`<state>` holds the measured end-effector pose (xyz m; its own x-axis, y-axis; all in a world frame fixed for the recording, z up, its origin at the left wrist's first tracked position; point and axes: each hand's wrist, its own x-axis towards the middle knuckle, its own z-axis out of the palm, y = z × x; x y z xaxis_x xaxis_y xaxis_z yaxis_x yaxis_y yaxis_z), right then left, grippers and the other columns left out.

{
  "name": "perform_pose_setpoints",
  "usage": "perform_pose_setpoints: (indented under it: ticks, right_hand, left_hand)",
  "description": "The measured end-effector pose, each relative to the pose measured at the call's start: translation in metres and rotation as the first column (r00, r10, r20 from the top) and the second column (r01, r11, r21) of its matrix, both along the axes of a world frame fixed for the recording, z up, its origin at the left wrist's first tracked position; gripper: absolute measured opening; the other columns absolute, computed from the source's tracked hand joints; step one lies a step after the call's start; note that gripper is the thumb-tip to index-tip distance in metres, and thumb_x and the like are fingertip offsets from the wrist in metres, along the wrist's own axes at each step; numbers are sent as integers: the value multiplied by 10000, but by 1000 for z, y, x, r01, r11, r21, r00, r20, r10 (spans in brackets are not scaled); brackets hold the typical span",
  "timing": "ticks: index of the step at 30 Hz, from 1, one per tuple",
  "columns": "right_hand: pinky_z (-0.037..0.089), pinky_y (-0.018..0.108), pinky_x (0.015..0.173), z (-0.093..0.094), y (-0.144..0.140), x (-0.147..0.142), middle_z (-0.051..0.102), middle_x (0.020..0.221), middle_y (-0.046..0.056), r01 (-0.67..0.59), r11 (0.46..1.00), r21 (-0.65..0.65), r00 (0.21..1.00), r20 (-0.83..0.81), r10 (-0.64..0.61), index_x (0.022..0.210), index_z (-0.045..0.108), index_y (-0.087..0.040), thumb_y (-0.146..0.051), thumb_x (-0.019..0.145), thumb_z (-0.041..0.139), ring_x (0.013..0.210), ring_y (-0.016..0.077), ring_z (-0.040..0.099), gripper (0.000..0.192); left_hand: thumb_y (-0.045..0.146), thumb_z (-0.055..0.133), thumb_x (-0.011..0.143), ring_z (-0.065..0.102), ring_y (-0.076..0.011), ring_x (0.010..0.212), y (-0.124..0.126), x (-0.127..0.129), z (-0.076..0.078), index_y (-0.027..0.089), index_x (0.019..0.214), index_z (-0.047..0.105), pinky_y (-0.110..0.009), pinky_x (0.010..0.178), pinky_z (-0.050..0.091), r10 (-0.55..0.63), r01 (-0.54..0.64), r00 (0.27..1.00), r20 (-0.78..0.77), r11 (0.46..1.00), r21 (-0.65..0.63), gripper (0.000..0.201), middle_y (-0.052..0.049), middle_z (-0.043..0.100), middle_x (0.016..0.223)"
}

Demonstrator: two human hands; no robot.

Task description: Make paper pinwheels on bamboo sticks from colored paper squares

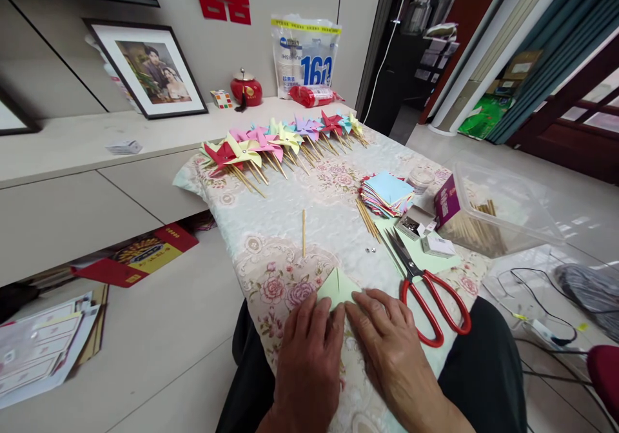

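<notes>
My left hand (309, 349) and my right hand (387, 342) lie side by side at the near end of the flowered tablecloth (290, 226), fingers pressed flat on a folded pale green paper square (336, 286). Only the paper's triangular far tip shows beyond my fingertips. A single wooden stick (304, 233) lies just beyond the paper. Red-handled scissors (425, 288) rest to the right of my right hand. Two small metal pins (370, 250) lie near them.
A row of finished paper pinwheels (280, 142) lines the far end. A stack of coloured paper squares (387, 194), loose sticks (368, 220), small boxes (418, 221) and a clear plastic tub (493, 213) of sticks sit right. A low cabinet (72, 181) stands left.
</notes>
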<state>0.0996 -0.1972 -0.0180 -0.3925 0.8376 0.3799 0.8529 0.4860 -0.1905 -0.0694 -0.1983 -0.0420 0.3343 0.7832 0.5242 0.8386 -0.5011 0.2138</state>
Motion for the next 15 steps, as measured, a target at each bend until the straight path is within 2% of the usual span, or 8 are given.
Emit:
perform_pose_setpoints:
  ticks: [6, 15]
  right_hand:
    - [373, 516, 947, 1, -5, 0, 694, 1285, 80, 25, 999, 46, 995, 98, -30, 1299, 626, -183, -82, 977, 418, 1209, 344, 507, 396]
    - [350, 538, 947, 6, -8, -3, 697, 1305, 54, 47, 997, 59, 974, 220, -59, 1273, 647, -181, -46, 859, 494, 1154, 358, 541, 461]
  left_hand:
    - [106, 606, 771, 548, -376, 1184, 0, -1, 1, 150, 1201, 680, -557, 975, 440, -3, 3, 1000, 3, 1000, -24, 438, -114, 699, 1219]
    - [78, 586, 786, 549, -376, 1201, 0, 0, 2, 162, 1201, 688, -541, 1014, 367, -9, 9, 999, 31, 1000, -6, 436, -63, 731, 1212]
